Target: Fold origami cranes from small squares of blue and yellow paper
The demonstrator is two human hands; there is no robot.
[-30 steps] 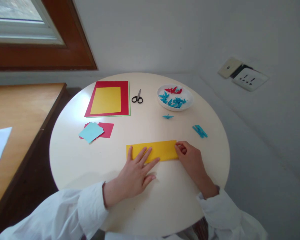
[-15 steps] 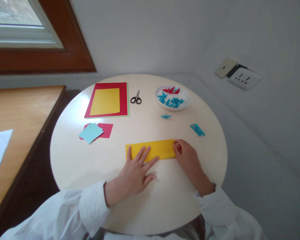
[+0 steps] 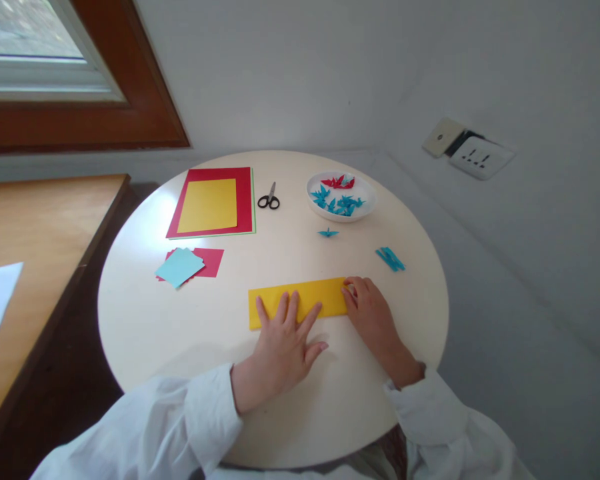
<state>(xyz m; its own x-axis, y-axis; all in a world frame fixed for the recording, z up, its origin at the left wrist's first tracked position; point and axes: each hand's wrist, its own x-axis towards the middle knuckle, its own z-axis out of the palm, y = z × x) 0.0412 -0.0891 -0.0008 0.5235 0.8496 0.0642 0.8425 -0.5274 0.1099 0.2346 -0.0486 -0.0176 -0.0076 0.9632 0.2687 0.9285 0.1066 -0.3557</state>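
A long strip of folded yellow paper (image 3: 325, 291) lies crosswise on the white round table (image 3: 220, 353) in front of me. My left hand (image 3: 286, 347) rests flat on the strip's left and middle part, fingers spread and thumb out to the right over the tabletop. At the strip's right end, my right hand (image 3: 373, 315) is closed, thumb and fingertips pinched at the paper's edge. The fingertips partly hide that corner.
Beyond lie red and pale blue paper squares (image 3: 181, 267), stacked yellow and red sheets (image 3: 209, 205), and black-handled scissors (image 3: 269, 200). A white dish (image 3: 367, 207) holds red and blue paper cranes; one blue crane (image 3: 329, 233) sits before it. Blue folded strips (image 3: 391, 259) lie at right.
My left hand has slid to the right along the yellow paper, with its fingers still spread. My right hand stays at the paper's right end. The whole view has shifted slightly.
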